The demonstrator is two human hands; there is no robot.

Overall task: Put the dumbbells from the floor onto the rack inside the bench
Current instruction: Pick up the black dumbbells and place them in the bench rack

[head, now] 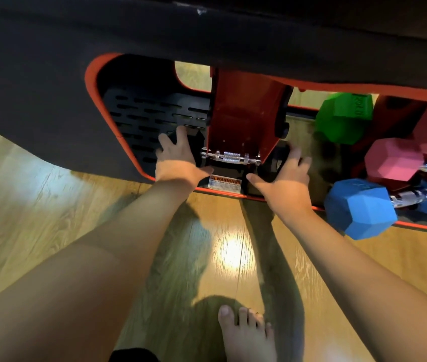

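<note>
A black dumbbell with a knurled chrome handle (pixel 230 156) lies across the low rack inside the bench (pixel 50 87), just under a red bracket (pixel 243 111). My left hand (pixel 178 160) wraps over its left black head, fingers reaching into the bench. My right hand (pixel 285 178) grips its right black head. Both heads are mostly hidden by my hands and by shadow. To the right, the rack holds a green dumbbell (pixel 343 118), a pink dumbbell (pixel 392 159) and a blue dumbbell (pixel 358 207).
The bench's black padded top overhangs the opening, which has a red rim. A black slotted plate (pixel 149 113) sits at the left inside. A warning label (pixel 225 182) is on the front rail. My bare foot (pixel 246 335) stands on the wooden floor (pixel 37 205).
</note>
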